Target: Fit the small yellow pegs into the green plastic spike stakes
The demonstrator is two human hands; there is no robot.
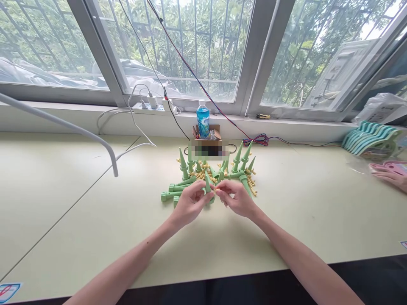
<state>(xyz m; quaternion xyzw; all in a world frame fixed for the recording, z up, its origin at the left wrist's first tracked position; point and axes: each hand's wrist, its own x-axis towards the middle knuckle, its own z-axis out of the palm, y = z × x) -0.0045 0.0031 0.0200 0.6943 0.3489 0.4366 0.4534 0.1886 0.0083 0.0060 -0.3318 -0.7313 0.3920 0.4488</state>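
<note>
Left hand point(193, 201) grips a green spike point(207, 184), point up, at the front of the pile. Right hand point(237, 198) is just beside it, thumb and index finger pinching a small yellow piece point(217, 190) right at the spike. Fingers cover the contact, so can't tell if the piece is seated or only held near.

Both forearms reach over a pale green table point(280, 203). Beside the left hand: spikes lying on their sides point(171, 195), capped ends to the left. Beyond the right hand: one tilted capped spike point(246, 184), with loose yellow bits near it. Behind the hands: heap of yellow bits point(203, 176), flanked by upright spikes point(238, 156) on both sides, points up.

Off to the right, well apart: another person's hand point(394, 181) on a pink item point(392, 166), teal and green plastic stack point(370, 137) behind that.

Past the pile: cardboard box point(216, 134) with a bottle of blue liquid point(203, 121) standing in it, white cap on. Red-and-blue cable point(258, 140) coiled to its right. Power strip point(148, 106) on the sill, plugs in. Behind all that, window, metal bars, green foliage point(197, 46).
</note>
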